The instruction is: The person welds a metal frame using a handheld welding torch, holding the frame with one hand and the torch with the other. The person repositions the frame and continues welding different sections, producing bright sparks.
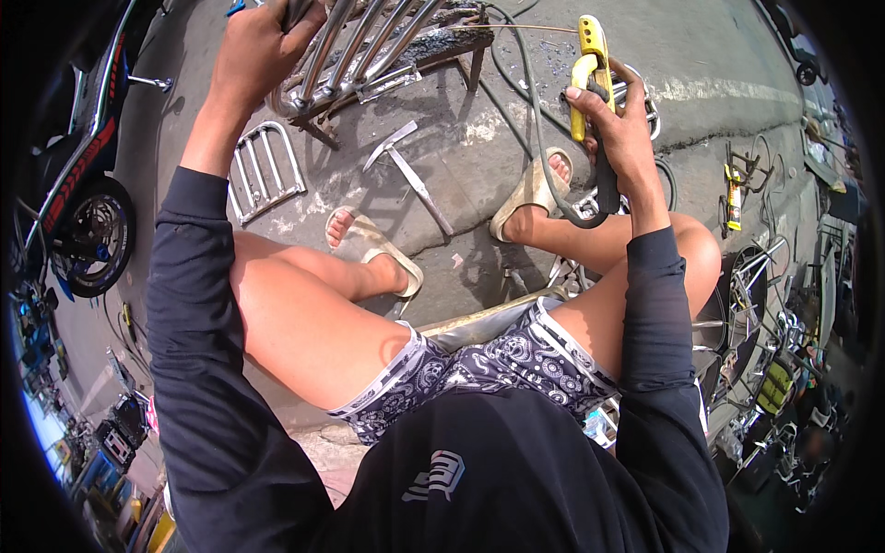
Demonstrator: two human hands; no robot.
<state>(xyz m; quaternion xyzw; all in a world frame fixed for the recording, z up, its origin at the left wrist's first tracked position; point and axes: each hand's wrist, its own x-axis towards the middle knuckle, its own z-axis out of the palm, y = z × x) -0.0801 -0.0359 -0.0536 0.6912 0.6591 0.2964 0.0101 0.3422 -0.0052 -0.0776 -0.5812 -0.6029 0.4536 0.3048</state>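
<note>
My right hand (619, 120) is closed around the handle of a yellow welding electrode holder (591, 39). A thin welding rod (525, 27) sticks out of its head to the left, over the edge of a rough metal stand (452, 39). My left hand (263, 51) is closed at the top left, beside a row of bent chrome tubes (355, 57) resting on that stand. Something dark shows between its fingers; the picture's top edge cuts it off, so I cannot make it out. A chipping hammer (410, 170) lies on the ground between the stand and my feet.
A chrome tube rack (267, 173) lies on the concrete below my left wrist. Dark cables (530, 101) run down past my right foot. Further right are a yellow packet (733, 198) and piled metal frames (751, 267). A motorcycle (88, 221) stands at the left.
</note>
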